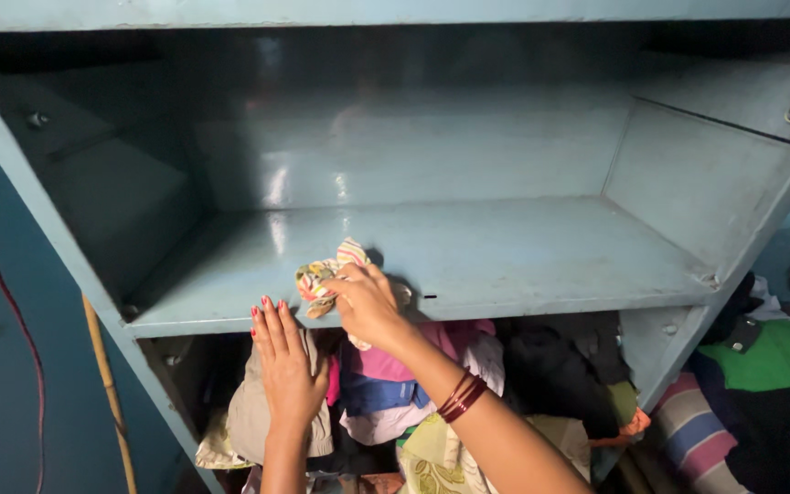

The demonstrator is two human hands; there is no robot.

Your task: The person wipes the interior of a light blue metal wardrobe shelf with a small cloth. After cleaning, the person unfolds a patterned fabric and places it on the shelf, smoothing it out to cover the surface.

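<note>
My right hand [368,306] grips a crumpled patterned cloth [326,273] and presses it on the front part of a blue-grey metal shelf [523,252]. Red bangles sit on that wrist. My left hand [285,361] lies flat with fingers together, its fingertips against the shelf's front edge, just left of the cloth. It holds nothing. The shelf surface behind the cloth is bare and glossy.
Under the shelf a lower compartment is stuffed with a heap of clothes [413,393] in pink, blue, beige and black. More folded fabrics [761,393] lie at the right outside the cabinet. A wooden stick [107,384] and a red cord [2,293] hang at the left.
</note>
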